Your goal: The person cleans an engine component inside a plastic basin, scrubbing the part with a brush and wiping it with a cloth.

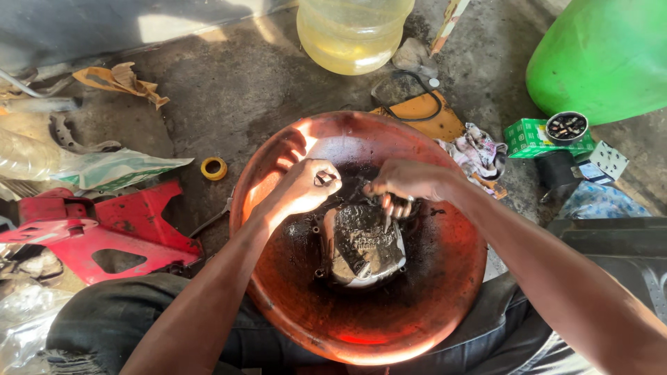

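Gripping small metal part (pixel 324 179), left hand (pixel 300 189) | right hand (pixel 410 182) fingers on greasy engine cover (pixel 363 244) | red basin (pixel 445 292)

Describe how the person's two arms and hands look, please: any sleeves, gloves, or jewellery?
Both forearms are bare, with no sleeves in view. The left hand and the right hand wear no gloves, and no watch or bracelet shows. Dark oily grime marks the fingers. Whether there is a ring, I cannot tell.

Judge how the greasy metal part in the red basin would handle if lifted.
The metal part looks like a solid casting, so it is probably stiff and heavy for its size. It is coated in black, wet-looking grime, so likely slippery. It lies flat in the basin, so is unlikely to roll.
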